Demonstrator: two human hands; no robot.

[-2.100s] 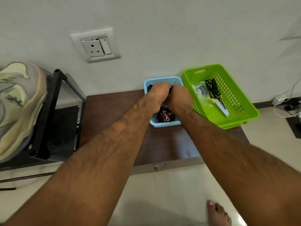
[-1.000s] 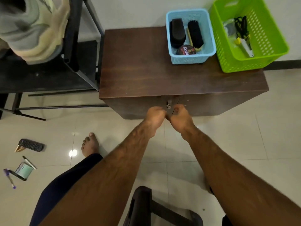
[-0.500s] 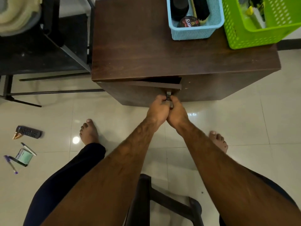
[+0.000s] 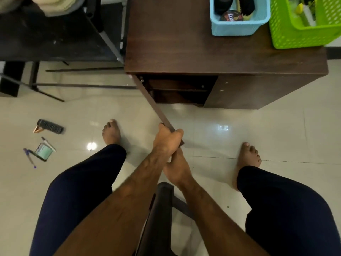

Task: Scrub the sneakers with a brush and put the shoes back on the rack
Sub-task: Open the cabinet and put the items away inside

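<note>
The brown cabinet (image 4: pixel 203 52) has its left door (image 4: pixel 151 102) swung wide open toward me, showing dark shelves (image 4: pixel 180 89) inside. My left hand (image 4: pixel 168 139) grips the door's free edge from above. Just beneath it, my right hand (image 4: pixel 177 170) holds the same end of the door, its fingers mostly hidden by the left hand. On the cabinet top a blue basket (image 4: pixel 239 29) holds black brushes (image 4: pixel 246 5) and a polish tin (image 4: pixel 231 16). A grey and cream sneaker (image 4: pixel 59 6) sits on the black rack (image 4: pixel 46 34) at the upper left.
A green basket (image 4: pixel 295 34) with small tools stands right of the blue one. A remote (image 4: pixel 48 126), pens and a small pad (image 4: pixel 43 151) lie on the tiled floor at left. My bare feet and knees flank a black chair part (image 4: pixel 160 209) below my arms.
My hands left the blue basket, dropped to the cabinet's handle and pulled the left door from shut to wide open. The view tilted down toward the floor.
</note>
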